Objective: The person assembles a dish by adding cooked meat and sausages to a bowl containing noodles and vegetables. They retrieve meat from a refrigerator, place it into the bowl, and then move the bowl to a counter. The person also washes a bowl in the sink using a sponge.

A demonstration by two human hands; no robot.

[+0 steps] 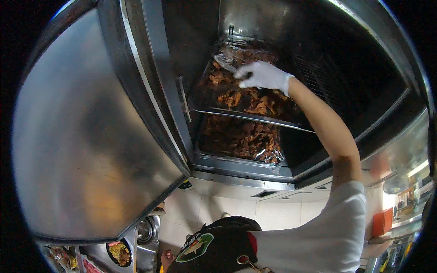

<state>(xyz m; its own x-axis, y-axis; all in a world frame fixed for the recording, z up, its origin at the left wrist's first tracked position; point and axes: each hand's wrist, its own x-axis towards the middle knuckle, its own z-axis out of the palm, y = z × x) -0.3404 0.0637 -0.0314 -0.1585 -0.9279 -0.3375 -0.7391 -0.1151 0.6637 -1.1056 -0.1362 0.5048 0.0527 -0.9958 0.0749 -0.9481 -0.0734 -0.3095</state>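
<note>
My right hand (pixel 266 76), in a white glove, reaches into a steel cabinet over the upper tray of browned meat pieces (pixel 259 103). Its fingers look apart and slightly curled, their tips blurred. They are beside the crumpled edge of a clear plastic film (pixel 224 63), which is folded back over the far part of the meat. Whether they touch the film I cannot tell. At the lower edge, my left hand (pixel 167 257) shows only in part, bare and low beside my dark apron (pixel 214 241); its fingers are mostly hidden.
A lower tray of similar meat (pixel 241 136) sits under film below the upper tray's metal front rim (pixel 255 117). The cabinet's steel door (pixel 91 136) stands open at left. Wire racks (pixel 314 75) line the right inside. A counter with a black food dish (pixel 119 253) is at lower left.
</note>
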